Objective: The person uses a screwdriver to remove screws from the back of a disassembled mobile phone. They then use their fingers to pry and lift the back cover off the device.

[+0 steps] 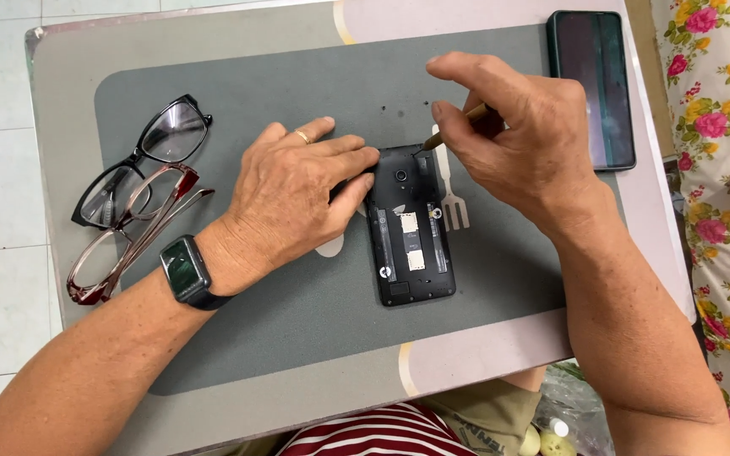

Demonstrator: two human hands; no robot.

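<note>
An opened phone (411,226) with its back cover removed is laid near the middle of a grey mat (297,321), which is spread on a small table (69,101). The inner parts of the phone, such as the round camera lens and two small pale card slots, are seen from above.

The upper left edge of the phone is pressed by the fingers of the left hand (293,194), which lies flat on the mat; nothing is gripped by it. A ring is worn on one finger, and a dark watch (186,272) is worn on the wrist.

A thin screwdriver (458,125) is pinched between the thumb and fingers of the right hand (513,135), and its tip is placed at the upper right corner of the phone.

Two pairs of glasses (133,194), one black and one dark red, are laid at the left side of the mat, one partly over the other. A second phone (593,84) with a dark screen is laid at the upper right corner of the table.
</note>
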